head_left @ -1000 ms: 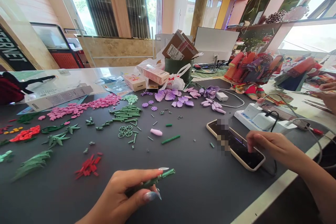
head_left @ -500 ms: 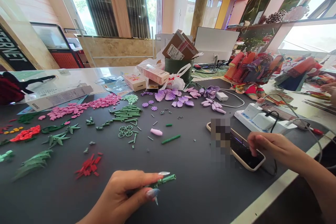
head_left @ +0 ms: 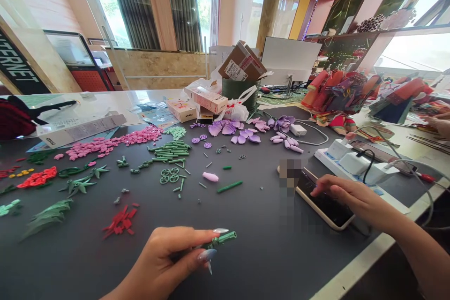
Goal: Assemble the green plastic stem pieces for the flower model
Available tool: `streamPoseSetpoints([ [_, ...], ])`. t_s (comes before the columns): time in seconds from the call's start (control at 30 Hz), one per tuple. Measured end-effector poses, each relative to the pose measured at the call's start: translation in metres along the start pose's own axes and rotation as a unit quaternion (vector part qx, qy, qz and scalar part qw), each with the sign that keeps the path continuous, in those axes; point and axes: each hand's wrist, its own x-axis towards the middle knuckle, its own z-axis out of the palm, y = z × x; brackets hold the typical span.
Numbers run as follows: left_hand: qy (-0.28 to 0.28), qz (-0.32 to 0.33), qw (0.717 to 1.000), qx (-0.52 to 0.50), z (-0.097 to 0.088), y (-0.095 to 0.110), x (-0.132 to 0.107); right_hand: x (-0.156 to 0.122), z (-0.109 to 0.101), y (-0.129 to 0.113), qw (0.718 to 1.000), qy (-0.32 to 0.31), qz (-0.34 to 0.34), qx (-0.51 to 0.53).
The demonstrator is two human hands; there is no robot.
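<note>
Fingers of my left hand stay clamped on the green stem, low over the near part of the table, right of the red pieces; it has barely shifted. On the right, my right hand has changed: half a second ago its fingers curled at the near end of the phone beside the white power strip, now they lie stretched out and loose, tips farther left on the screen, gripping nothing.
</note>
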Motion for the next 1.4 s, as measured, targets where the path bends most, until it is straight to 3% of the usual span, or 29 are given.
streamPoseSetpoints([
  [0.1, 0.003, -0.024, 1.000, -0.003, 0.001, 0.002, -0.001, 0.000, 0.001, 0.007, 1.000, -0.016, -0.011, 0.023],
  [0.37, 0.014, -0.012, 1.000, 0.000, 0.001, -0.001, -0.002, -0.006, 0.008, -0.007, 0.995, 0.099, 0.015, 0.010],
  [0.53, 0.003, -0.052, 0.999, 0.013, 0.000, 0.002, -0.001, -0.011, 0.007, -0.017, 0.989, 0.142, 0.021, -0.046],
  [0.67, 0.002, -0.052, 0.999, 0.011, 0.000, 0.005, -0.001, -0.014, 0.019, -0.039, 0.985, 0.136, -0.071, -0.081],
  [0.8, 0.006, -0.057, 0.998, 0.018, 0.000, 0.005, -0.002, -0.023, 0.047, -0.072, 0.975, 0.083, -0.191, -0.075],
  [0.9, 0.008, -0.053, 0.998, 0.015, 0.000, 0.004, -0.004, -0.028, 0.064, -0.099, 0.954, 0.057, -0.284, -0.075],
  [1.0, 0.005, -0.061, 0.998, 0.014, 0.000, 0.004, -0.004, -0.028, 0.069, -0.125, 0.929, 0.082, -0.352, -0.084],
  [1.17, 0.021, -0.073, 0.996, 0.055, 0.000, 0.003, -0.005, -0.015, 0.070, -0.160, 0.900, 0.057, -0.423, -0.085],
  [1.4, 0.050, -0.054, 0.993, 0.091, -0.003, 0.007, -0.004, 0.014, 0.076, -0.174, 0.878, -0.001, -0.473, -0.070],
])
